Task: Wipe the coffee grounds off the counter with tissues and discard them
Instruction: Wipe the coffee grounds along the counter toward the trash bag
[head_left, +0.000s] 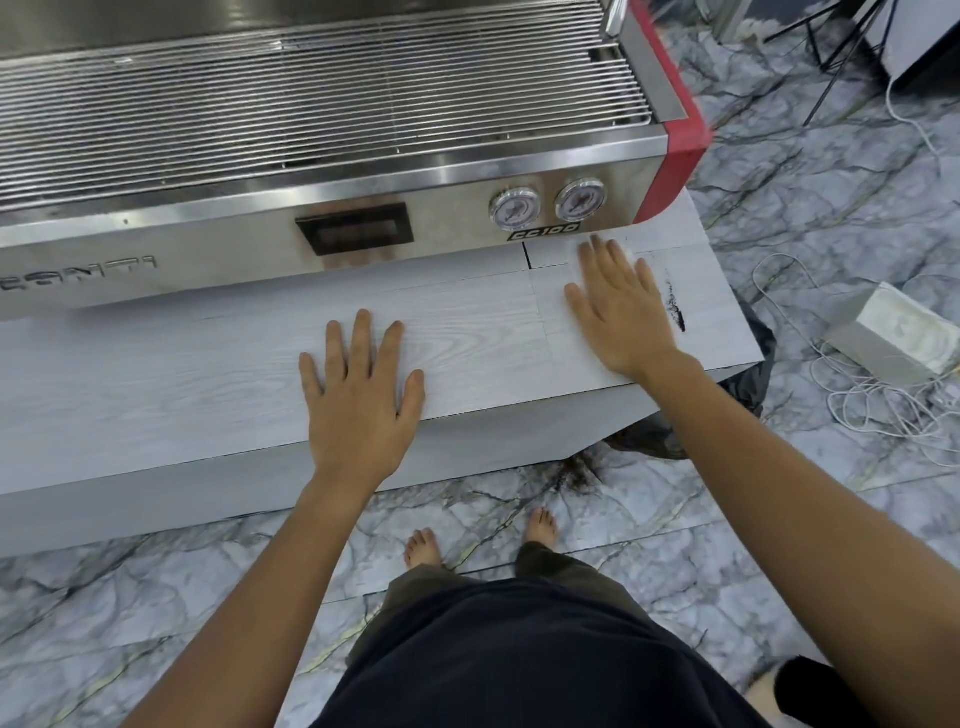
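A thin dark streak of coffee grounds lies on the white wood-grain counter, near its right end. My right hand lies flat on the counter just left of the streak, fingers spread. It presses a white tissue of which only a small corner shows past the fingertips. My left hand rests flat and empty on the counter near the front edge, fingers apart.
A steel espresso machine with two gauges fills the back of the counter. A black bin bag hangs below the counter's right end, with spilled grounds on the marble floor. A tissue box and white cables lie on the floor at right.
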